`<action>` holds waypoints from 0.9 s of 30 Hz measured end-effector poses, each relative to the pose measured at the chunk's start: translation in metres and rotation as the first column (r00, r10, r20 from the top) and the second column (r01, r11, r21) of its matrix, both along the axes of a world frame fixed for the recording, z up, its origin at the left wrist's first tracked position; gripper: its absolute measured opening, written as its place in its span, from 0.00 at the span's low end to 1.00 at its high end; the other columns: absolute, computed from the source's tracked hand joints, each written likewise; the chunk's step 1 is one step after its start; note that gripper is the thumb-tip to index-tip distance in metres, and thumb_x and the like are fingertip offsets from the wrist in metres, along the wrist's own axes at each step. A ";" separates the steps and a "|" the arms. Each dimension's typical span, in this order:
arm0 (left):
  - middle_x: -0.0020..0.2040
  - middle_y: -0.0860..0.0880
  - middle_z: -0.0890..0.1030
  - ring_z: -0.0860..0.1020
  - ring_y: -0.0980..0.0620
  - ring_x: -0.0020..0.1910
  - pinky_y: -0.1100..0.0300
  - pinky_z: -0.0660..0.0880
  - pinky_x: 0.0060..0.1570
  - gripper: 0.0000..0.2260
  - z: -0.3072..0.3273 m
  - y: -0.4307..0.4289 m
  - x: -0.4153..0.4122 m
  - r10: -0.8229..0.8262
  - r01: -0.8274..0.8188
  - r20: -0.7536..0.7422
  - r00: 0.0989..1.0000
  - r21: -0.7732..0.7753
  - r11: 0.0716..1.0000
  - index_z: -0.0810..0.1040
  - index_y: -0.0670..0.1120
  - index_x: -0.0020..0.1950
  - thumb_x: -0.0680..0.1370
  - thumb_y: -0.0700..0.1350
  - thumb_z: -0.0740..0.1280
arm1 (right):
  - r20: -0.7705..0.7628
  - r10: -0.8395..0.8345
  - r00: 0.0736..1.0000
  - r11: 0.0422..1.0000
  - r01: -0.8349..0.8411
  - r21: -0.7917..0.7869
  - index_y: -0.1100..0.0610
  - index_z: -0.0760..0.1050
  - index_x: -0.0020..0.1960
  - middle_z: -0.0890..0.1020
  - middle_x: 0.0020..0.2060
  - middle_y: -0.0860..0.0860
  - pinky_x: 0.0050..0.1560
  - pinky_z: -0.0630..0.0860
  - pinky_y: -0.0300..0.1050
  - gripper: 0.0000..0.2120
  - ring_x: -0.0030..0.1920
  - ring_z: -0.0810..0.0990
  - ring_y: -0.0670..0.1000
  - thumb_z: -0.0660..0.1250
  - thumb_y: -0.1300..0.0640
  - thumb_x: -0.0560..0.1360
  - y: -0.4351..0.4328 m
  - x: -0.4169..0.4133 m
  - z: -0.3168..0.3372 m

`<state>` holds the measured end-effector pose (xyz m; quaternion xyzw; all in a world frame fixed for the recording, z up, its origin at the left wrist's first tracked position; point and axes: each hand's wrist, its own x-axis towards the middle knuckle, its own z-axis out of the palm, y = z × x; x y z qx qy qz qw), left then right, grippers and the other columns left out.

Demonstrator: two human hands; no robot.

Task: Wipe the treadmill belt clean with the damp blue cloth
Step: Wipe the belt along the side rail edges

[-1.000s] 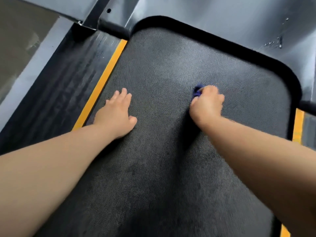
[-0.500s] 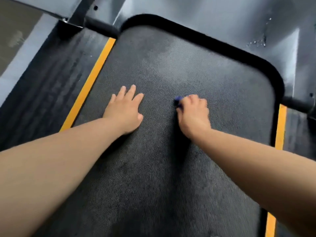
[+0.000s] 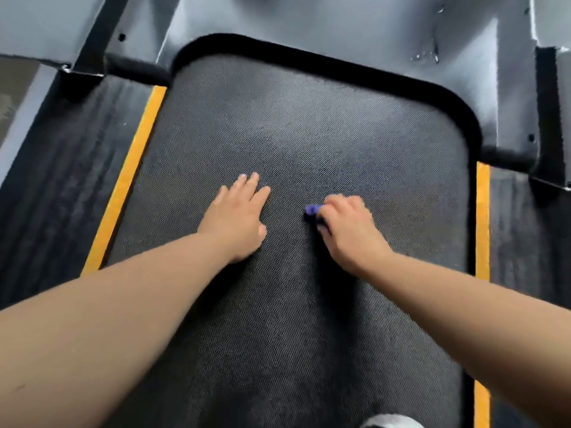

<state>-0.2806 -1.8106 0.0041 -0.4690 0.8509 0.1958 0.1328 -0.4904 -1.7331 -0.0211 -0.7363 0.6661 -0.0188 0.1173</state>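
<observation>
Blue damp cloth (image 3: 312, 209), bunched, is clamped under the curled fingers of the right hand (image 3: 350, 233) at the middle of the textured black rubber treadmill belt (image 3: 293, 125). It has been dragged nearer the flat, spread left hand (image 3: 236, 220), so a wiping stroke is judged under way. No brand or writing can be read.

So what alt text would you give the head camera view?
Seen from above, a person's right hand grips a small blue cloth against a black textured treadmill belt, while the left hand rests flat on the belt beside it. Yellow stripes edge the belt on both sides, and a grey cover sits at its far end.
</observation>
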 end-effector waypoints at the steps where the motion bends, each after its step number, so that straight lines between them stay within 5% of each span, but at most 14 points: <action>1: 0.78 0.47 0.44 0.44 0.47 0.77 0.46 0.47 0.74 0.31 0.001 0.000 -0.002 -0.009 0.009 0.004 1.000 -0.004 1.000 0.49 0.49 0.78 0.78 0.52 0.58 | 0.009 0.148 0.989 0.989 -0.148 -0.006 0.56 0.74 0.53 0.76 0.55 0.54 0.49 0.75 0.57 0.12 0.50 0.74 0.61 0.59 0.50 0.75 0.013 -0.011 -0.001; 3: 0.78 0.48 0.43 0.44 0.47 0.77 0.44 0.47 0.74 0.31 0.000 -0.001 -0.003 -0.042 0.043 0.030 0.999 -0.006 0.999 0.48 0.50 0.78 0.79 0.56 0.57 | -0.044 0.175 0.984 0.983 -0.177 -0.046 0.55 0.75 0.53 0.78 0.54 0.54 0.51 0.72 0.54 0.14 0.51 0.76 0.60 0.57 0.49 0.74 0.019 -0.047 -0.003; 5: 0.78 0.47 0.42 0.43 0.47 0.77 0.42 0.47 0.74 0.33 -0.003 -0.001 -0.004 -0.061 0.061 0.063 0.996 -0.013 0.998 0.47 0.51 0.78 0.78 0.60 0.56 | -0.021 -0.242 0.970 0.963 0.238 -0.124 0.56 0.76 0.52 0.78 0.54 0.55 0.54 0.66 0.53 0.17 0.53 0.74 0.61 0.54 0.49 0.74 0.005 -0.064 -0.001; 7: 0.78 0.47 0.42 0.43 0.46 0.77 0.41 0.47 0.73 0.34 -0.005 0.002 -0.008 -0.046 0.048 0.074 0.996 -0.023 0.999 0.48 0.51 0.78 0.77 0.62 0.57 | -0.014 -0.657 0.754 0.751 0.653 -0.101 0.57 0.74 0.56 0.74 0.59 0.58 0.56 0.67 0.55 0.16 0.57 0.70 0.63 0.56 0.50 0.76 -0.021 -0.058 0.000; 8: 0.78 0.47 0.43 0.43 0.46 0.77 0.40 0.47 0.73 0.35 -0.006 0.004 -0.010 -0.038 0.040 0.073 0.997 -0.027 0.999 0.48 0.50 0.78 0.77 0.62 0.58 | -0.087 -0.699 0.709 0.715 0.696 -0.075 0.57 0.74 0.59 0.72 0.60 0.58 0.56 0.69 0.56 0.15 0.58 0.69 0.63 0.58 0.51 0.77 -0.030 -0.045 0.003; 11: 0.78 0.47 0.45 0.44 0.46 0.77 0.41 0.48 0.73 0.35 -0.006 0.005 -0.011 -0.017 0.019 0.052 0.998 -0.029 0.999 0.50 0.51 0.77 0.76 0.62 0.60 | -0.055 -0.290 0.955 0.954 0.284 -0.092 0.57 0.75 0.55 0.74 0.57 0.57 0.51 0.73 0.57 0.13 0.54 0.72 0.62 0.59 0.52 0.77 -0.030 -0.008 0.005; 14: 0.78 0.48 0.46 0.46 0.47 0.77 0.42 0.50 0.73 0.35 -0.005 0.000 -0.004 -0.047 0.048 0.023 0.999 -0.030 0.998 0.52 0.51 0.77 0.76 0.62 0.61 | 0.063 0.154 0.986 0.986 -0.150 -0.067 0.55 0.74 0.52 0.77 0.55 0.54 0.49 0.75 0.58 0.12 0.50 0.76 0.61 0.57 0.51 0.75 0.009 -0.017 -0.005; 15: 0.78 0.49 0.46 0.46 0.48 0.77 0.43 0.50 0.73 0.35 -0.005 0.000 -0.003 -0.057 0.057 0.018 0.998 -0.024 0.998 0.52 0.51 0.77 0.76 0.62 0.61 | 0.046 0.163 0.986 0.984 -0.159 -0.074 0.54 0.74 0.53 0.78 0.55 0.53 0.51 0.75 0.56 0.12 0.51 0.76 0.60 0.56 0.51 0.75 0.019 -0.033 -0.008; 17: 0.78 0.49 0.45 0.46 0.48 0.77 0.43 0.50 0.73 0.35 -0.005 0.000 -0.002 -0.059 0.060 0.011 0.998 -0.014 0.998 0.52 0.51 0.78 0.76 0.62 0.61 | 0.041 -0.100 0.994 0.989 0.104 -0.105 0.53 0.74 0.55 0.78 0.55 0.53 0.54 0.72 0.55 0.13 0.52 0.76 0.61 0.57 0.52 0.74 0.025 -0.067 -0.006; 19: 0.78 0.48 0.45 0.45 0.48 0.77 0.43 0.49 0.73 0.35 -0.004 0.001 -0.002 -0.043 0.043 0.008 0.999 -0.014 0.999 0.52 0.50 0.78 0.76 0.61 0.62 | 0.056 -0.469 0.882 0.873 0.472 -0.122 0.52 0.73 0.57 0.78 0.55 0.55 0.54 0.71 0.55 0.14 0.53 0.75 0.62 0.58 0.54 0.73 0.007 -0.088 -0.006; 21: 0.78 0.48 0.46 0.45 0.47 0.77 0.43 0.49 0.73 0.35 -0.004 0.001 -0.004 -0.031 0.032 0.001 1.000 -0.012 0.999 0.52 0.50 0.78 0.76 0.60 0.62 | 0.003 -0.582 0.813 0.806 0.578 -0.124 0.52 0.74 0.54 0.77 0.53 0.56 0.52 0.70 0.54 0.13 0.53 0.74 0.62 0.57 0.55 0.72 -0.020 -0.076 -0.004; 23: 0.78 0.48 0.46 0.45 0.47 0.77 0.44 0.48 0.73 0.35 -0.003 0.004 -0.004 -0.019 0.019 -0.013 1.000 -0.009 1.000 0.53 0.49 0.77 0.76 0.59 0.63 | 0.028 -0.465 0.885 0.881 0.466 -0.085 0.52 0.74 0.52 0.77 0.53 0.56 0.51 0.71 0.54 0.10 0.52 0.74 0.62 0.58 0.56 0.73 -0.031 -0.036 0.001; 27: 0.79 0.49 0.46 0.45 0.49 0.77 0.51 0.47 0.74 0.35 0.003 0.005 -0.003 -0.012 0.013 -0.057 0.998 0.018 1.000 0.53 0.48 0.77 0.76 0.58 0.64 | 0.120 0.109 0.987 0.990 -0.097 -0.103 0.55 0.75 0.59 0.78 0.57 0.51 0.51 0.74 0.52 0.14 0.51 0.75 0.58 0.60 0.55 0.75 0.012 0.005 -0.005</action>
